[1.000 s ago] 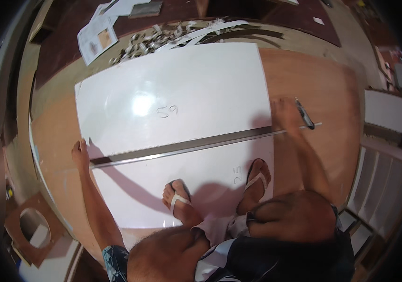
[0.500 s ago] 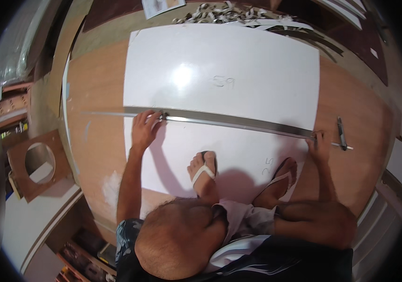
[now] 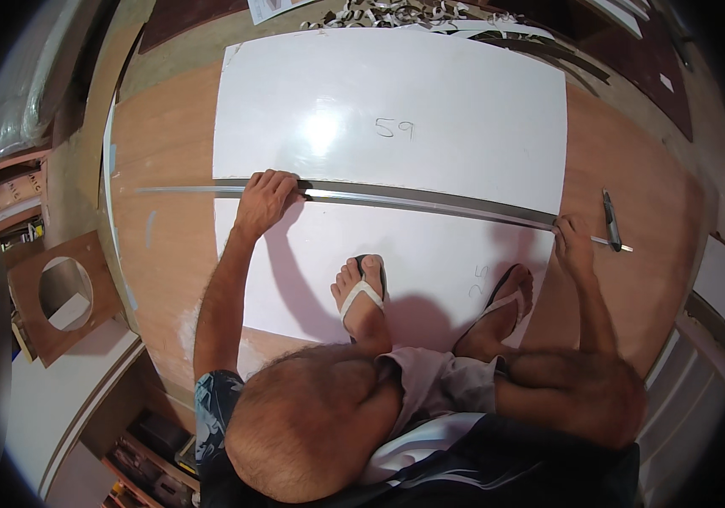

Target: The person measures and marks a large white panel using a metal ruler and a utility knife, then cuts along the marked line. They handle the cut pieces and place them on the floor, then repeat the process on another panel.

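Observation:
A long silver metal straightedge (image 3: 413, 203) with a dark grey band lies across the seam of two white boards, the far one (image 3: 473, 102) bearing pencil marks, the near one (image 3: 312, 288) under my sandalled feet (image 3: 361, 296). My left hand (image 3: 268, 196) is closed on the straightedge left of the middle, fingertips curled over it. My right hand (image 3: 572, 237) has bent fingers on the straightedge at the right edge of the boards. A dark-grey utility knife (image 3: 611, 218) lies just beyond my right hand, over the thin end of the metal, on a wooden sheet (image 3: 650, 169).
Curly strip offcuts (image 3: 413, 15) lie beyond the far board, near dark red panels (image 3: 667, 102). At left are plastic-wrapped stock (image 3: 19, 93), a brown panel with a round hole (image 3: 28, 284) and a low cabinet (image 3: 134, 440). Pale panels (image 3: 676, 406) stand at right.
My left hand has moved inward along the straightedge from its left end. My right hand has left the knife's side for the straightedge at the board's edge. The view has shifted.

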{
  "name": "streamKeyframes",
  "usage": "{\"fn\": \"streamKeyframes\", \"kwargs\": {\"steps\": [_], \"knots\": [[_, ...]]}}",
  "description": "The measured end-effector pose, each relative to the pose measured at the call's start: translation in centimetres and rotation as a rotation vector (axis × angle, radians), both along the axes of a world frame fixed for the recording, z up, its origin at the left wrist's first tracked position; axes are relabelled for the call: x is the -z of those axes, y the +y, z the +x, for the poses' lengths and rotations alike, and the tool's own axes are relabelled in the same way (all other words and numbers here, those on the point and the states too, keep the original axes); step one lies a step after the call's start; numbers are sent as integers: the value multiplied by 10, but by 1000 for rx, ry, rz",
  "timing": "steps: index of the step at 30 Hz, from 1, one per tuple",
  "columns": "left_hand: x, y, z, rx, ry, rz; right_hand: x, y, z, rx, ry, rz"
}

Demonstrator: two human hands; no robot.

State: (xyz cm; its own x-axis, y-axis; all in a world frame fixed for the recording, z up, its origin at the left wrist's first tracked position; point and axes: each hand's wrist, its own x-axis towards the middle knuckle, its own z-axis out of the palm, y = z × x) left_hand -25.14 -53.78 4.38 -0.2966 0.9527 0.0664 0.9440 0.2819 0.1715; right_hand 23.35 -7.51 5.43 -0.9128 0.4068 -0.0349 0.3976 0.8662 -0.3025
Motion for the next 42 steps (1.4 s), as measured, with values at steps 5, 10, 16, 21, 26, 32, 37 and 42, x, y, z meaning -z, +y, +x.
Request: {"fn": "streamKeyframes", "kwargs": {"steps": [5, 10, 16, 21, 26, 32, 37, 42], "knots": [[10, -1, 1, 44, 19, -17, 11, -1, 3, -32, 5, 80], [-5, 11, -8, 10, 130, 164, 7, 2, 13, 49, 15, 133], [-33, 65, -52, -129, 219, 159, -6, 7, -29, 167, 176, -19], [-32, 67, -80, -410, 168, 274, -20, 15, -87, 356, 110, -327], [-6, -6, -93, -741, 20, 371, -10, 31, -96, 367, 219, -77], [21, -164, -67, -1248, -184, 318, -12, 22, -112, 436, 301, 51], [21, -109, -69, -1330, -113, 505, 5, 15, -43, 474, 210, 47], [4, -10, -158, -1037, -99, 955, -9, 7, 14, 529, 279, -82]]}}
